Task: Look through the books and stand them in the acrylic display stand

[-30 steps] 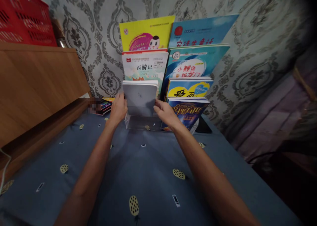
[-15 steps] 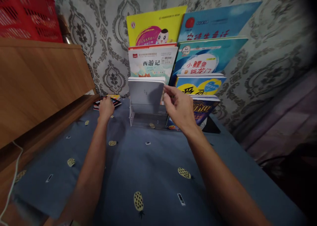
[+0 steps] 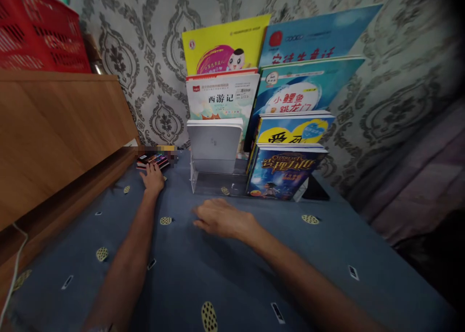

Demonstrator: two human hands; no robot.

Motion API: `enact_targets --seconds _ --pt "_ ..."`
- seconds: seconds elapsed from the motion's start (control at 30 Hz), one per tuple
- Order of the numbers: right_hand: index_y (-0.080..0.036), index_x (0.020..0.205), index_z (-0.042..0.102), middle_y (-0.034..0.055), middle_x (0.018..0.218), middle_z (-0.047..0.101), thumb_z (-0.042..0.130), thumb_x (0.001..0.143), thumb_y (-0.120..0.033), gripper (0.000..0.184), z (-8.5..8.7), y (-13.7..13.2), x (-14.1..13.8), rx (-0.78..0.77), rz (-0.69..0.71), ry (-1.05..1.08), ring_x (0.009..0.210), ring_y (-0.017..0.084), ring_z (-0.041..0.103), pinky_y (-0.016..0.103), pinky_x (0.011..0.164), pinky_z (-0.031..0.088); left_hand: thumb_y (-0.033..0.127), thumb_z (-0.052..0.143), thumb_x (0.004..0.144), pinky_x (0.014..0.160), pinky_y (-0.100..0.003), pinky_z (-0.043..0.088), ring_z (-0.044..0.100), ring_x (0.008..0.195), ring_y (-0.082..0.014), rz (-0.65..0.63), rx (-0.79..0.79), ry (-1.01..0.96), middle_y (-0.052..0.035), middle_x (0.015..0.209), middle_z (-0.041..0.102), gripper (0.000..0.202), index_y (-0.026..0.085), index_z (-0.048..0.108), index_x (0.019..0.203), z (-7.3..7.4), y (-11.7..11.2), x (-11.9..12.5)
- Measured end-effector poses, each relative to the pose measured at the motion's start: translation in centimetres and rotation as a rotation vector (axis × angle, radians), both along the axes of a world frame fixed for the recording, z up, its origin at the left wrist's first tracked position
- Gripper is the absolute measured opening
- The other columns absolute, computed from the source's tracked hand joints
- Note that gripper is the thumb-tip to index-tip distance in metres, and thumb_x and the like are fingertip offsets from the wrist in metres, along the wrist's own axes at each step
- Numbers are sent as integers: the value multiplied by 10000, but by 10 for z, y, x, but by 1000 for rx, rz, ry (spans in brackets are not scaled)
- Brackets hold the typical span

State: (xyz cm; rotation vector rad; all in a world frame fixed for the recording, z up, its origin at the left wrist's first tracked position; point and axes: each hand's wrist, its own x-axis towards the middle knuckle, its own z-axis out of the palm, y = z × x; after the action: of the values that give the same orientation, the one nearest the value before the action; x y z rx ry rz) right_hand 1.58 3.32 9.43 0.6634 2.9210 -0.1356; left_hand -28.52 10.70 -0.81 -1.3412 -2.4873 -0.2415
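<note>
Clear plastic rack [image 3: 209, 182] in the head view already has upright books [image 3: 250, 94] on both sides; dark little stack [image 3: 151, 158] lies flat, back-left on the table [image 3: 181, 283]. Left hand [image 3: 153, 178] touches it, can't tell if fingers grip; right hand [image 3: 220, 218] hovers half-open, looks empty.

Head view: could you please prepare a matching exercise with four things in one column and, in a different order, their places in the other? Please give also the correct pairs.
Things:
1. left hand
2. right hand
3. grey book
4. red basket

Places:
A. in the transparent rack, in front of a white book
B. on top of the wooden cabinet
C. at the small pile of books
D. over the blue tablecloth, nearer to the camera than the rack

Pairs: 1-C, 2-D, 3-A, 4-B
</note>
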Motion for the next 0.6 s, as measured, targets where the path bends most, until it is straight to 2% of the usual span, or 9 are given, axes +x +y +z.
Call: enact_targets --seconds 0.1,0.2,0.33,0.47,0.6 --pt "-172 1146 698 121 1073 746 549 996 -317 256 0 2 2 -10 -15 35 1005 249 702 319 812 511 103 346 922 1118 -613 344 360 1454 -344 -27 -39 89 -284 1510 435 553 51 393 1471 1 3 -9" --pt "-187 1098 712 112 1050 750 561 986 -313 226 -1 4 3 -11 -27 58 976 256 710 331 796 523 78 331 920 1055 -546 422 492 1336 -344 -66 -69 137 -301 1407 528 504 20 450 1406 9 3 -14" --pt "-199 1038 725 103 998 757 594 964 -294 178 -6 3 2 -10 -23 99 930 259 718 333 768 528 62 329 927 1014 -526 447 581 1205 -358 -128 -117 189 -326 1274 596 423 -25 535 1287 19 -4 -14" --pt "-202 1036 724 100 987 756 607 960 -296 169 -9 2 3 -6 1 129 941 255 715 325 770 529 63 324 939 956 -451 504 590 1208 -343 -203 -170 210 -301 1262 601 423 1 535 1300 23 -23 -9" --pt "-213 1009 735 84 961 761 613 955 -308 164 -11 1 2 23 4 114 904 243 723 309 741 534 46 301 940 937 -399 535 565 1268 -311 -267 -227 208 -259 1343 576 469 55 508 1360 24 -55 -6"
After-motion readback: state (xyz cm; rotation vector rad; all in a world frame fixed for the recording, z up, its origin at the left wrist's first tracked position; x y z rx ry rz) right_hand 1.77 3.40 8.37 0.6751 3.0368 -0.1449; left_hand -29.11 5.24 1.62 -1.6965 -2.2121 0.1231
